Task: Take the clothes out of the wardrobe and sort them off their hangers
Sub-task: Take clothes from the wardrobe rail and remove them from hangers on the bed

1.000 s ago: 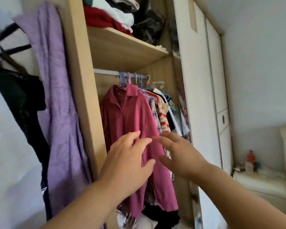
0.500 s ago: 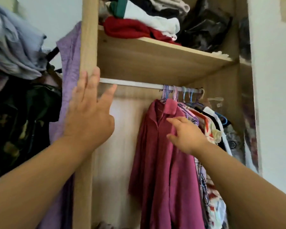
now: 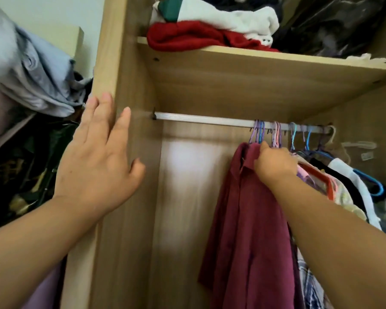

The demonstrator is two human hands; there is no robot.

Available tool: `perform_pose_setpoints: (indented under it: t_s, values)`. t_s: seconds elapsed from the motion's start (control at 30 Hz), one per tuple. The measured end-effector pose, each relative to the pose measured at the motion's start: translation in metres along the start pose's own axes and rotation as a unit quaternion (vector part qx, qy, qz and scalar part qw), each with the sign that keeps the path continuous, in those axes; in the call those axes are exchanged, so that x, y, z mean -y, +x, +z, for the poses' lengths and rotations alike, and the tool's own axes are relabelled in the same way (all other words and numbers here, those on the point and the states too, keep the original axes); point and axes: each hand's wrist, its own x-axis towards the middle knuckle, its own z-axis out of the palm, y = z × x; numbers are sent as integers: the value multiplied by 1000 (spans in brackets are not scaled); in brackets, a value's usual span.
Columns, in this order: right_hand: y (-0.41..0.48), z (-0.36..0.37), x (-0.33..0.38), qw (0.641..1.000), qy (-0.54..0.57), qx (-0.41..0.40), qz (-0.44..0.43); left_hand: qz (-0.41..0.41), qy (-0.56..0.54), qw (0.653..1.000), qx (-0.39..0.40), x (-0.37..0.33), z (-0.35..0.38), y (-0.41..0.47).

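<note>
**Reaching for the first garment on the rail.** The left hand [image 3: 96, 161] lies flat on the front edge of the wardrobe's side panel [image 3: 129, 63]. Its fingers are straight, slightly spread and hold nothing, most likely to steady the body during the reach inward.

The right hand [image 3: 274, 166] is at the collar of the maroon shirt [image 3: 250, 230], just below the hanger hooks [image 3: 257, 132]. Its fingers are curled into the cloth there and the index finger is raised toward the hooks. Whether they also enclose the neck of the hanger cannot be told. A grip this high would let shirt and hanger be lifted off together.

The shirt is the leftmost garment on the metal rail [image 3: 201, 119], inside the wardrobe and under the shelf [image 3: 254, 61]. Its long axis is vertical, with the collar up at the rail and the hem below the frame edge. The rail runs left to right, and its left stretch is bare.

The other hung clothes [image 3: 343, 181] are crowded at the right end, touching one another, which may explain why the outermost piece is taken first. A red folded garment [image 3: 187, 37] lies on the shelf above, under white ones. No garment is off its hanger yet, so the task appears to be at its start.
</note>
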Motion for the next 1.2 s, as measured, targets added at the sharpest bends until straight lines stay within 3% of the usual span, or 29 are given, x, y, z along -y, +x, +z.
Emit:
perform_pose_setpoints:
  t_s: [0.2, 0.7, 0.9, 1.03, 1.13, 1.2]
  values:
    - [27, 2, 16, 994, 39, 73, 67, -14, 7, 1000, 0, -2, 0, -1]
    - [20, -41, 6, 992, 76, -96, 24, -24, 0, 999, 39, -2, -3, -1]
    - [-28, -57, -15, 988, 77, -131, -14, -2, 22, 998, 63, -4, -9, 0]
    - [-82, -60, -41, 985, 61, -161, -29, 44, 8, 993, 112, -30, -11, -19]
    - [-128, -65, -63, 977, 49, -199, -62, 56, -81, 971, 216, -66, -5, -43]
    - [-160, -72, -79, 979, 16, -185, -78, 95, -150, 939, 295, -91, 2, -62]
